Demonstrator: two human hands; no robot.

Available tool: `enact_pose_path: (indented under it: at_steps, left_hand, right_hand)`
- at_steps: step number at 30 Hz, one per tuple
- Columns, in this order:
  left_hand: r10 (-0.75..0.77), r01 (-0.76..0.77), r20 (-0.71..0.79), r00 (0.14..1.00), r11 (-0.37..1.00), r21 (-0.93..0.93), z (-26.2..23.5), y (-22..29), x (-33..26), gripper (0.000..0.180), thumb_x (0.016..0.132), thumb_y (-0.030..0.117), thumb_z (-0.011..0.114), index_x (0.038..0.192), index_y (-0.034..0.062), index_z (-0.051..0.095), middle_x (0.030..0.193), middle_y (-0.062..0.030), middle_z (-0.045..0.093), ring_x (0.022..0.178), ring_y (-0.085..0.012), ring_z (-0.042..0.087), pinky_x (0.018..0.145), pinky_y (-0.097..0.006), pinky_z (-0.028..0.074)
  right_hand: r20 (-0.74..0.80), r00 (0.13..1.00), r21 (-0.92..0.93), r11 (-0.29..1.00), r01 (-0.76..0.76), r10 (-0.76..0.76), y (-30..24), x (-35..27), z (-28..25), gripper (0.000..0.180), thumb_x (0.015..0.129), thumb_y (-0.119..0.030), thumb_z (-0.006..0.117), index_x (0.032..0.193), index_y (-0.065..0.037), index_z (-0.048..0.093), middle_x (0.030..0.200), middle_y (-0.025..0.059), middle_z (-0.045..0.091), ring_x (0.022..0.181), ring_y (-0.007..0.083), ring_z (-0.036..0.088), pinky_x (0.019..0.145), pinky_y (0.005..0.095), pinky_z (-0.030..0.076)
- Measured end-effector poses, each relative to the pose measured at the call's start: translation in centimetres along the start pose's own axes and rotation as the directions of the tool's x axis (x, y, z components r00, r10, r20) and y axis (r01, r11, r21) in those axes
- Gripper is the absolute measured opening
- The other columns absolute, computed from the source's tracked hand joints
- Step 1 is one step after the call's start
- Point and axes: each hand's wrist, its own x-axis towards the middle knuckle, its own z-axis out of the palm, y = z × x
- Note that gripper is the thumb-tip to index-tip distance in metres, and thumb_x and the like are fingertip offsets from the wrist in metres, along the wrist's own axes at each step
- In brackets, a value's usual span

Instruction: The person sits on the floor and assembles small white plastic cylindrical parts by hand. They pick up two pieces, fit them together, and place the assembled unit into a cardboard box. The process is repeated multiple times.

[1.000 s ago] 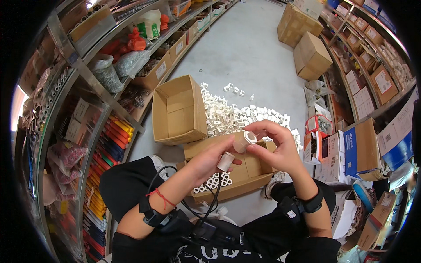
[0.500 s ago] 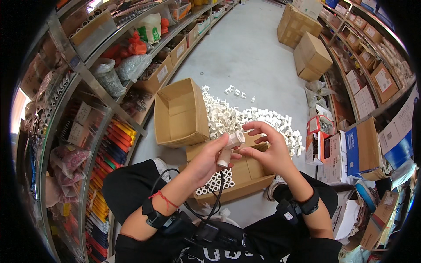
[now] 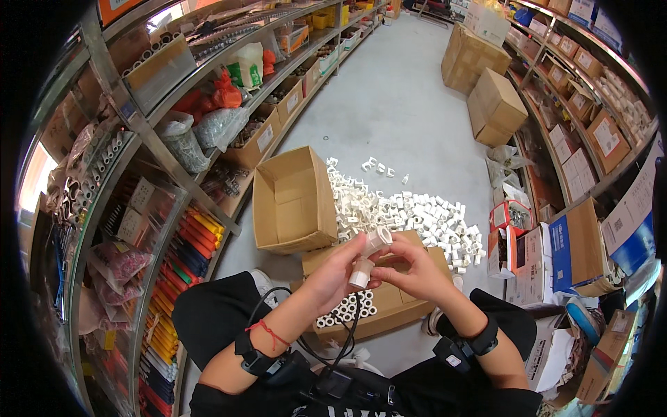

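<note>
My left hand [image 3: 335, 272] is closed around white plastic pipe fittings. A wide-mouthed fitting [image 3: 377, 240] shows at the top of the grip, and a cylindrical fitting [image 3: 360, 273] sticks out below it; whether the two are joined I cannot tell. My right hand [image 3: 411, 270] has its fingers curled onto these from the other side, thumb beside the lower piece. Under both hands stands a low cardboard box [image 3: 406, 304], where round white fittings [image 3: 345, 314] sit in tight rows, ends up. Just beyond, a heap of white fittings [image 3: 396, 208] lies on the floor.
An open cardboard box [image 3: 293, 201] stands left of the heap. Metal shelving [image 3: 132, 115] with tubes, bags and boxes lines the left side. More loaded shelves [image 3: 556, 90] run along the right, with closed cartons [image 3: 497, 104] before them. A black cable [image 3: 356, 316] hangs below my hands.
My right hand has moved in from slightly apart and closed on the fittings in my left hand. The whole view has shifted a little, so the surroundings sit lower.
</note>
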Motion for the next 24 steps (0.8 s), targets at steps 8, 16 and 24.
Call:
enact_pose_path:
  at_steps: [8,16,24]
  left_hand:
    - [0.052,-0.066,-0.155,0.987,0.994,-0.090,0.2,0.6,-0.2,0.049,0.090,0.048,0.030,0.118,0.0088,0.042,0.113,-0.0043,0.048,0.099,-0.0187,0.051,0.085,-0.034,0.042]
    - [0.025,-0.048,-0.172,0.985,0.990,-0.132,-0.9,0.8,-0.4,0.041,0.086,0.042,0.049,0.107,0.0070,0.050,0.110,-0.0043,0.051,0.097,-0.0167,0.052,0.079,-0.029,0.043]
    - [-0.024,0.028,-0.141,0.990,0.999,0.025,-0.1,1.1,-0.1,0.035,0.088,0.029,0.049,0.113,0.0038,0.048,0.109,-0.0063,0.055,0.100,-0.0188,0.055,0.081,-0.028,0.045]
  right_hand:
    - [-0.044,0.974,-0.232,0.950,0.208,-0.224,-2.6,0.0,-0.3,0.014,0.069,-0.009,0.070,0.077,-0.004,0.059,0.101,0.0072,0.056,0.100,0.0200,0.051,0.086,0.0312,0.040]
    - [-0.151,0.936,-0.328,0.909,0.257,-0.319,-3.8,-0.1,-1.6,0.012,0.064,0.001,0.068,0.073,-0.002,0.060,0.093,0.0109,0.061,0.086,0.0192,0.058,0.077,0.0293,0.045]
    - [-0.226,0.907,-0.292,0.913,0.285,-0.355,-3.4,-0.4,-2.0,0.012,0.066,0.004,0.067,0.073,0.000,0.058,0.096,0.0133,0.059,0.084,0.0180,0.057,0.075,0.0283,0.045]
